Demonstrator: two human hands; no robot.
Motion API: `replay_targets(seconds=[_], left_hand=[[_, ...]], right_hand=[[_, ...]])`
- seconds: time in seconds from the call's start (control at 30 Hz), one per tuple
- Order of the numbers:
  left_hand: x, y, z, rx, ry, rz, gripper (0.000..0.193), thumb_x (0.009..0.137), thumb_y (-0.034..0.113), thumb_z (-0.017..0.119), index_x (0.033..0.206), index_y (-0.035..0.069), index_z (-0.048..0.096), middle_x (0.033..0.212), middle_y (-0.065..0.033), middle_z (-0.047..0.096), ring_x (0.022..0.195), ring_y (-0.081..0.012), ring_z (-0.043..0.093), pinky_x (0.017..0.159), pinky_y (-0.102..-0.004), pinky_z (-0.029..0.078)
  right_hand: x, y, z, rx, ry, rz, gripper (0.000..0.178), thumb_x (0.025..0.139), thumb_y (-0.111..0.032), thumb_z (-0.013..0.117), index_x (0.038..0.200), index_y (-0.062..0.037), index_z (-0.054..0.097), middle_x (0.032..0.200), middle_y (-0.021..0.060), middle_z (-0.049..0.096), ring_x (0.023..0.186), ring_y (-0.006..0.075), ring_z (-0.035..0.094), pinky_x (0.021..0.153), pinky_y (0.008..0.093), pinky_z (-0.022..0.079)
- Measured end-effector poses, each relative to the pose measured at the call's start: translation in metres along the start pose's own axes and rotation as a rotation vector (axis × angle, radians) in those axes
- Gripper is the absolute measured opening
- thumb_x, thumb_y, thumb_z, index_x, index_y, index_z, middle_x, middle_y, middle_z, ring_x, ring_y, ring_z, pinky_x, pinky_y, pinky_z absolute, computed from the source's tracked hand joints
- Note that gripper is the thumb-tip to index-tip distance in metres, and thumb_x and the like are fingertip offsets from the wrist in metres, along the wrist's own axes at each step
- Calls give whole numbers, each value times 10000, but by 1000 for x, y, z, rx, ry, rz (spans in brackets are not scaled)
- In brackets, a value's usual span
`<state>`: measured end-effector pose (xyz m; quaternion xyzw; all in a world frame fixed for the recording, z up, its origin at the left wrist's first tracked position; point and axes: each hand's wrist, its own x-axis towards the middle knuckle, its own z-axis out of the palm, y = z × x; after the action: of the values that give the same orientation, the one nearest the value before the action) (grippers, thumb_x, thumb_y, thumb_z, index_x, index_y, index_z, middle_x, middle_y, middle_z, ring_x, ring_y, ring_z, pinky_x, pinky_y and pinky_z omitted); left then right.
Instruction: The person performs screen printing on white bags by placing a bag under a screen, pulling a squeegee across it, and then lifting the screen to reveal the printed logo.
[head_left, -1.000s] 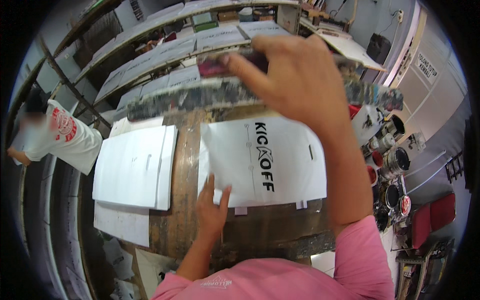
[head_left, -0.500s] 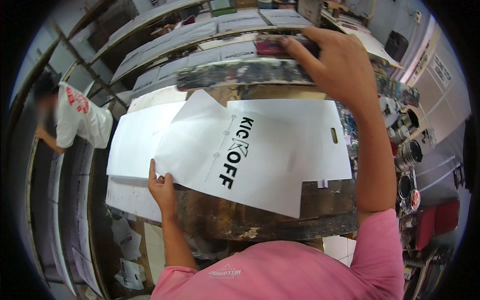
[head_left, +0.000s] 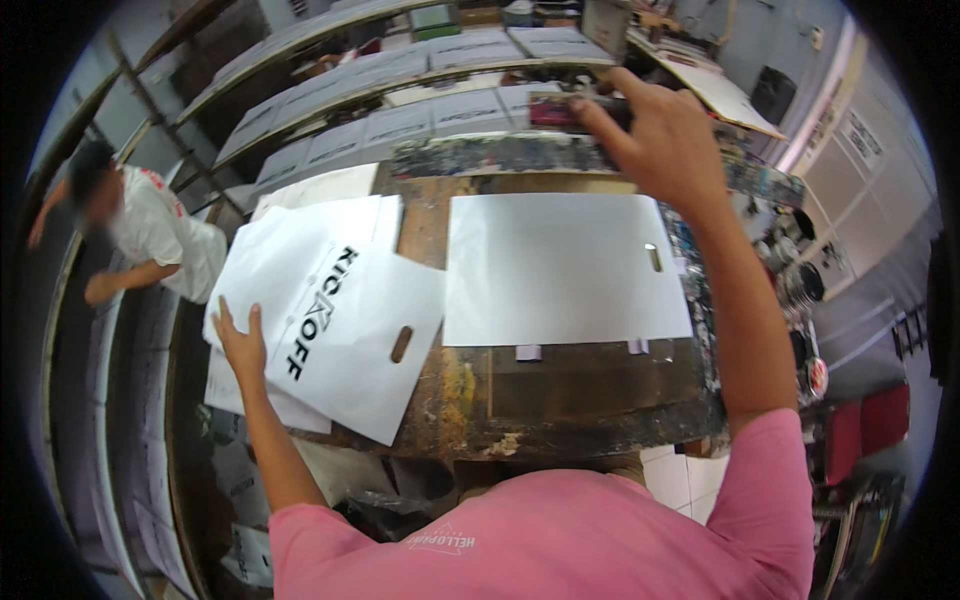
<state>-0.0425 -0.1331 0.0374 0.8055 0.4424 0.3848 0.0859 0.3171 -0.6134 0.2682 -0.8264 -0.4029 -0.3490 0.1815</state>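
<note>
My left hand (head_left: 240,345) lies at the near left edge of a white printed bag (head_left: 385,290) with a cut-out handle, fingers spread on it. That bag sits skewed over other white bags (head_left: 290,220). To the right, a plain white bag (head_left: 550,295) lies flat on a dark plate (head_left: 590,382). Beyond it my right hand (head_left: 665,140) is closed round a magenta-and-dark block that looks like a squeegee (head_left: 555,110). The block is at a paint-caked bar (head_left: 500,155), apparently the near edge of a raised printing frame. Some right fingertips are hidden.
Tiered racks (head_left: 430,70) with printed white bags stand behind and to the left. Another person (head_left: 160,230) in a white shirt is at the left racks. Cans (head_left: 798,280) line the table's right side, with a red chair (head_left: 880,430) lower right.
My left hand has carried the printed bag leftward onto the other bags, uncovering the plain bag. My right hand stays at the block. The other person has turned, arms now further apart.
</note>
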Motion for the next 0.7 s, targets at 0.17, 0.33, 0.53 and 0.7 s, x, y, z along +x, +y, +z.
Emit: replay_targets(seconds=[0.17, 0.33, 0.53, 0.7], left_hand=[[-131, 227, -24, -1269, -926, 7, 596, 1032, 204, 687, 1546, -9, 472, 1444, -181, 628, 1334, -276, 603, 1130, -386, 473], [-211, 256, 3, -2076, -906, -477, 871, 1048, 597, 518, 1580, -38, 249, 1554, -313, 410, 1461, -451, 433, 1230, -579, 368], [-292, 224, 8, -1574, -1053, -892, 989, 1013, 759, 393, 1546, -57, 221, 1492, -330, 424, 1390, -434, 505, 1198, -520, 426], [-309, 202, 38, -1496, -946, -1125, 975, 1029, 745, 377, 1545, -64, 206, 1446, -329, 463, 1338, -437, 550, 1171, -525, 456]], right_hand=[[-31, -5, 17, -70, 8, 7, 659, 962, -585, 602, 1262, 0, 642, 910, 216, 737, 891, 398, 712, 880, 507, 471], [-118, -20, 18, 125, -291, -108, 565, 928, -399, 708, 1302, 20, 645, 1090, 217, 657, 1023, 390, 615, 913, 494, 456], [-218, 31, 67, 394, -820, -138, 328, 898, -217, 751, 1196, -119, 657, 1018, 167, 719, 977, 410, 673, 861, 532, 524], [-183, 68, 190, 306, -405, -195, 400, 908, -171, 717, 1301, -173, 643, 1074, 87, 705, 1041, 350, 665, 900, 496, 507]])
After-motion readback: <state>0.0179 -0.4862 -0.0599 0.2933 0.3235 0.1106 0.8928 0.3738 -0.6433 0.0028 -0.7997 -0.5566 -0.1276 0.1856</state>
